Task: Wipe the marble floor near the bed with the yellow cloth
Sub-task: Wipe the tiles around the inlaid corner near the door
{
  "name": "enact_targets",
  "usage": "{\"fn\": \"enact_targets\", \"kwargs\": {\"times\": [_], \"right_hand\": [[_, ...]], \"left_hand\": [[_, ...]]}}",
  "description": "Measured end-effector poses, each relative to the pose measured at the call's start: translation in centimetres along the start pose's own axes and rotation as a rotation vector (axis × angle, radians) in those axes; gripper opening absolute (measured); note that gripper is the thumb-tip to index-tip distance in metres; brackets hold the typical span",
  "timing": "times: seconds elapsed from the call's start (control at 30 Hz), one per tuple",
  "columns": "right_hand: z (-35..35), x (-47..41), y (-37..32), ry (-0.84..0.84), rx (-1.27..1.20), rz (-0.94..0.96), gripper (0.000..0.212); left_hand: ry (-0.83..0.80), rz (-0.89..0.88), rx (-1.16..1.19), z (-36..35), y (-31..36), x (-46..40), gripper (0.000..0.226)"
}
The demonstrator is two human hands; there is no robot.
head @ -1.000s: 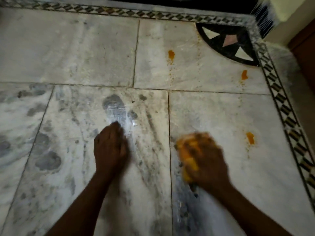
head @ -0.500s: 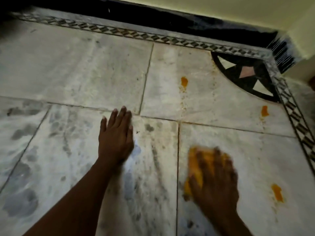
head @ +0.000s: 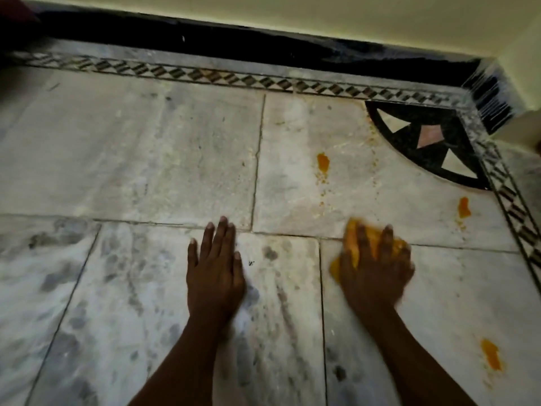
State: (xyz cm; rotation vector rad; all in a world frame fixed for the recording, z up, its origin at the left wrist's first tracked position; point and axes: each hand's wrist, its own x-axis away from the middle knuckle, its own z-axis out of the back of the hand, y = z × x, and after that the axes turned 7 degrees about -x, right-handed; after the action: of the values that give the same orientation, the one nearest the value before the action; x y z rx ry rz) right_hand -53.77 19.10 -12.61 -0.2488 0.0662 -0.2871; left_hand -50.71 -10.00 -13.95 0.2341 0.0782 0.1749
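unlabelled marble floor (head: 131, 159), right hand (head: 377, 273) flat on yellow cloth (head: 352, 247)

One view only, head-worn, wide-angle. Looks forward and steeply down from above a marble floor (head: 146, 159), close to it: both forearms enter from the bottom edge, left hand (head: 215, 271) at lower centre, right hand (head: 376, 273) right of centre. Straight lines bow toward the edges. Facing a room corner: patterned border strip (head: 205, 76) runs across the top, black skirting (head: 234, 43) and pale wall (head: 322, 16) above it, inlaid corner motif (head: 430, 139) upper right. No second view, so no shared ground.
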Motion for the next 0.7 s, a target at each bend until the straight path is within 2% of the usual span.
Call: {"fn": "enact_targets", "kwargs": {"times": [0.03,0.07,0.1,0.2,0.27,0.33,0.4,0.47,0.53,0.6,0.7], "right_hand": [[-0.9,-2.2,-3.0,0.022,-0.048,-0.140,0.076],[-1.7,-3.6,-6.2,0.024,-0.077,-0.159,0.075],[-2.5,-4.1,-9.1,0.016,-0.079,-0.062,0.071],[-2.6,-0.7,-10.3,-0.155,0.012,0.591,0.066],[-0.4,1.7,-5.7,-0.233,0.071,0.794,0.067],[1.3,1.1,-1.3,-0.264,0.117,0.737,0.067],[1.3,-2.3,-0.3,-0.192,0.126,0.467,0.070],[-0.3,-6.1,-3.4,-0.132,0.040,0.172,0.074],[-2.1,-7.8,-8.4,-0.090,-0.024,0.078,0.074],[-3.2,-7.3,-11.9,-0.061,-0.029,0.195,0.070],[-1.8,-4.7,-9.7,-0.192,0.021,0.606,0.068]], "left_hand": [[-0.001,0.000,-0.001,-0.1,0.1,0.0,0.064],[-0.001,-0.005,0.003,-0.3,0.1,0.0,0.064],[0.000,-0.012,0.006,-0.3,0.1,0.0,0.064],[-0.007,-0.010,0.016,0.1,-0.1,0.0,0.063],[-0.019,-0.017,0.021,0.4,0.2,0.0,0.064],[-0.030,-0.019,0.027,0.6,0.3,0.0,0.064],[-0.020,-0.007,0.025,0.6,0.3,0.0,0.065],[-0.015,-0.009,0.022,0.4,0.3,0.0,0.065],[-0.003,-0.005,0.019,0.3,0.3,-0.1,0.065],[-0.009,-0.003,0.020,0.4,0.4,-0.2,0.065],[-0.044,0.007,0.025,0.9,0.5,-0.1,0.065]]}}
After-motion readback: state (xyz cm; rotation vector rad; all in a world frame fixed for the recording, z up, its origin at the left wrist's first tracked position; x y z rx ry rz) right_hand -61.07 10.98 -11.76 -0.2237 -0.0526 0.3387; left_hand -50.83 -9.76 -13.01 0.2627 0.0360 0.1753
